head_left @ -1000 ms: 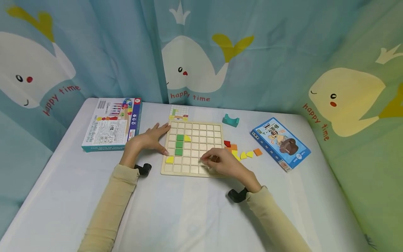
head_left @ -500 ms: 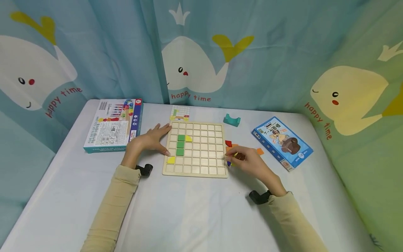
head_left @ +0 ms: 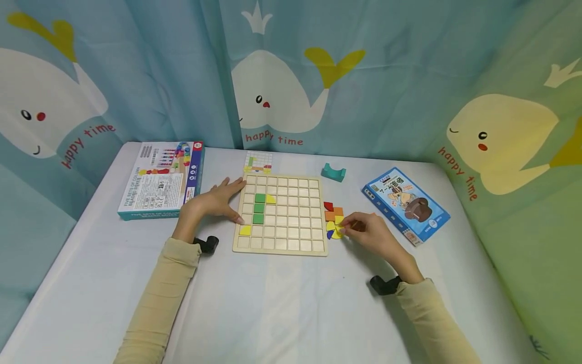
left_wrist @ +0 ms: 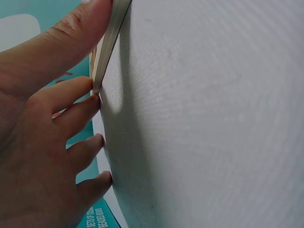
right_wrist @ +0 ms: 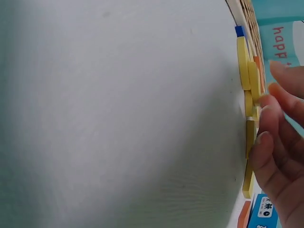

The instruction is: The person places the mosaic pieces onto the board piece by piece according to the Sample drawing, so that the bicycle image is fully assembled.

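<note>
Over the last second my right hand (head_left: pixel 370 232) has moved off the lower right of the wooden grid board (head_left: pixel 292 212), past its right edge, and is now at the loose yellow pieces (head_left: pixel 330 226) on the bench (head_left: pixel 273 303). The board's contents match the earlier frames: three green squares (head_left: pixel 258 208) in a column, an upper yellow piece (head_left: pixel 270 199) to the right of the top square, and a lower yellow piece (head_left: pixel 245 230) near the lower left corner. My left hand (head_left: pixel 215 199) has stayed at the board's left edge.

Right hand: fingers bent, thumb and forefinger close together right at the yellow pieces; I cannot tell whether one is pinched. A blue piece (head_left: pixel 329 234), a red piece (head_left: pixel 328 206) and orange pieces (head_left: pixel 329 216) lie in the same cluster, just beside the board.

Left hand: spread wide, thumb well apart from the fingers, touching the board's edge and gripping nothing.
</note>
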`<state>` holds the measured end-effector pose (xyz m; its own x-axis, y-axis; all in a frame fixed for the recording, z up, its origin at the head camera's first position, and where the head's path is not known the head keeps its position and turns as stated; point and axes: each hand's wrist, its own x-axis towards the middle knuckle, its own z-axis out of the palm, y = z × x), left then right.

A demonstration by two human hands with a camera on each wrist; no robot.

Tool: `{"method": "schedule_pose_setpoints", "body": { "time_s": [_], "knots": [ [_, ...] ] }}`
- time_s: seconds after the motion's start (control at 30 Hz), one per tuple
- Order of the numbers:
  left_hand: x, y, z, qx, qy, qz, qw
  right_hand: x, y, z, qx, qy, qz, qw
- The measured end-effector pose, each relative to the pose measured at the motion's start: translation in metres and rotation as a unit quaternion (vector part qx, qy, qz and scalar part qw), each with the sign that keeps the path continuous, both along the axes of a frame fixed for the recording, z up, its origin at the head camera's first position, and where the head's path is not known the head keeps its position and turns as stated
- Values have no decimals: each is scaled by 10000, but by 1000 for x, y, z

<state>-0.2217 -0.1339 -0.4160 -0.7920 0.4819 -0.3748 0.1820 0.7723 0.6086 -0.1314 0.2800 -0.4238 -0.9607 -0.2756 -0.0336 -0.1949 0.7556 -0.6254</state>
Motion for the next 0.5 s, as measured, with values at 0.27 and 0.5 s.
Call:
{"method": "schedule_pose_setpoints", "body": {
  "time_s": [0.27, 0.5],
  "knots": [
    [0, 1, 1, 25, 19, -22, 10000, -2, -3, -3, 332, -9, -10, 9994],
    [0, 1, 1, -14, 3, 13, 10000, -3, -6, -2, 386, -57, -208, 9990]
  ]
}}
